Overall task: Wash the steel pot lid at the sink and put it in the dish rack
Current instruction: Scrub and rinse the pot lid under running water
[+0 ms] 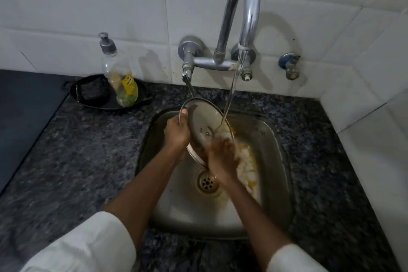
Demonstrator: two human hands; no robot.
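White tiles back a dark counter (77, 161) and steel sink (280, 161). Left hand (176, 132), fingers clamped on the rim, tilts the lid (203, 121) over the sink so tap (240, 17) water sheets off; right hand (220, 159), blurred, fingers apparently flat, rubs its lower face.

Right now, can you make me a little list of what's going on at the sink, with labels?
lid: steel lid tilted over the sink, under the running water
left hand: left hand in a grip on the lid's edge
right hand: right hand blurred, rubbing the lid's lower part
tap: tap on, water falling
soap: soap bottle standing in a black pan on the counter
dish rack: not in view
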